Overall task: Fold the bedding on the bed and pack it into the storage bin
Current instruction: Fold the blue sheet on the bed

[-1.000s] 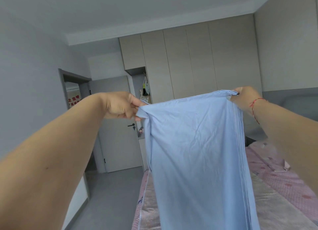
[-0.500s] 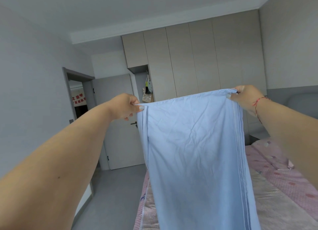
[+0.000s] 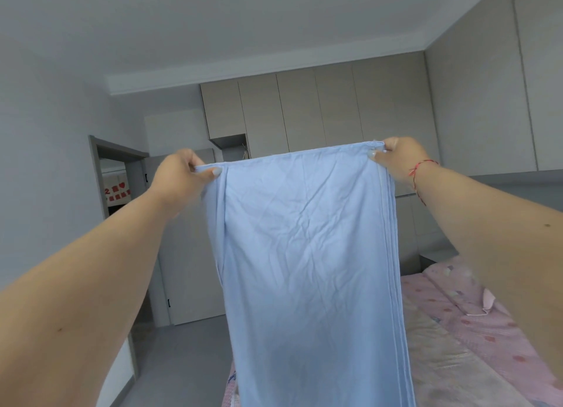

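Head view: blue sheet [image 3: 307,254], thin woven cloth, creased, folded to long narrow panel, layered edges stacked down right side. Hangs vertical in front of person, above bed [image 3: 475,330] with pink patterned cover. Left hand [image 3: 179,175] pinches top left corner; right hand [image 3: 396,158] pinches top right corner. Both arms outstretched, raised. Red string on right wrist.
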`<state>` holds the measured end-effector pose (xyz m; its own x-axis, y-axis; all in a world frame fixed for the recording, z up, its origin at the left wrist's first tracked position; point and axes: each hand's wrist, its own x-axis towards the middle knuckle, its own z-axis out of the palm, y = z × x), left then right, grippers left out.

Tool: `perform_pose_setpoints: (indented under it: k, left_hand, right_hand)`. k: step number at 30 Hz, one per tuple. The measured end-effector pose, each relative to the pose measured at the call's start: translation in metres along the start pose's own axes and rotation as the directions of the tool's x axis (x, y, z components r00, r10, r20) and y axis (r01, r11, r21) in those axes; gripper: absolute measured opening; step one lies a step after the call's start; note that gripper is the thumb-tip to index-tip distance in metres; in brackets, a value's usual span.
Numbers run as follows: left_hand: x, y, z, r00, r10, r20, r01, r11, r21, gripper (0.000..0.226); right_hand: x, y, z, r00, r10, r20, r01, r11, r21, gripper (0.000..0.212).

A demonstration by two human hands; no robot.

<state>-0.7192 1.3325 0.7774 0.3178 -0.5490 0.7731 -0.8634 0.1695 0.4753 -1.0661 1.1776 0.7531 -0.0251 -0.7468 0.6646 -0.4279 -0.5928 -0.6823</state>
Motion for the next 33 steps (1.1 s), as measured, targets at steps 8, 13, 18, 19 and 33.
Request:
perform_pose_setpoints:
  k: [8,13,18,19,33]
  left_hand:
    - [-0.012,-0.006,0.005,0.984,-0.044,0.174,0.076,0.981,-0.178,0.029]
    - [-0.033,-0.011,0.020,0.892,-0.152,0.426,0.287,0.918,-0.273,0.018]
    - [-0.055,-0.024,0.047,0.915,-0.194,0.355,0.365,0.773,-0.519,0.011]
    - [-0.059,-0.027,0.053,0.916,-0.217,0.338,0.378,0.749,-0.544,0.015]
    - [-0.081,-0.065,0.095,0.759,-0.361,0.542,0.618,0.660,-0.427,0.017]
  right_hand:
    - [-0.014,0.002,-0.016,0.994,-0.015,0.107,0.048,0.950,-0.310,0.037]
    - [-0.035,0.028,-0.009,0.982,0.044,0.184,0.001,0.972,-0.235,0.031]
    - [-0.050,0.054,0.007,0.973,0.108,0.206,-0.145,0.974,0.176,0.020]
    - [-0.049,0.057,0.010,0.969,0.128,0.209,-0.173,0.962,0.213,0.024]
    - [-0.069,0.104,0.014,0.530,0.199,0.824,-0.632,0.740,0.228,0.086]
